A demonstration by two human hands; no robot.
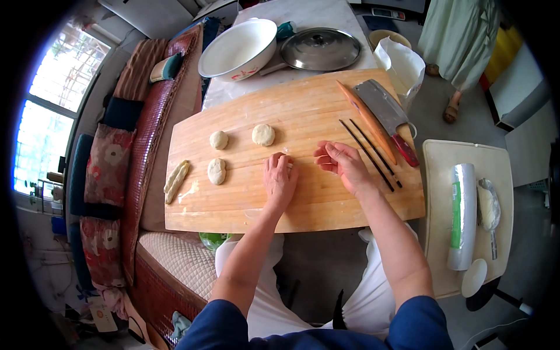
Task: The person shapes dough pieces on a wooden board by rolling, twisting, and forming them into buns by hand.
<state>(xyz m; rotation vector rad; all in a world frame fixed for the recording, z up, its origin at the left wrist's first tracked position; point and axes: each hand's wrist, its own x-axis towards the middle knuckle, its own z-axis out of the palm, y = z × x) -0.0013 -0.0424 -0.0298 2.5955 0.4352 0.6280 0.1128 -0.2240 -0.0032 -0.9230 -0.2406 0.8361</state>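
On the wooden board (245, 201), my left hand (280, 178) is curled palm down, with a bit of something pale, perhaps dough, showing under its fingers. My right hand (343, 163) is raised just to the right, its fingers loosely bent and apart, holding nothing visible. Beyond my left hand sits a round dough piece (263, 135). Further left are a smaller dough ball (219, 140) and a creased dough piece (216, 171). A twisted dough strip (177, 182) lies by the board's left edge.
A tapered rolling pin (367, 121), two dark chopsticks (373, 154) and a cleaver (380, 105) lie at right. Behind are a white basin (239, 49) and a metal lid (321, 50). A side stand (434, 233) holds a plastic roll (462, 216). A person (461, 41) stands at upper right.
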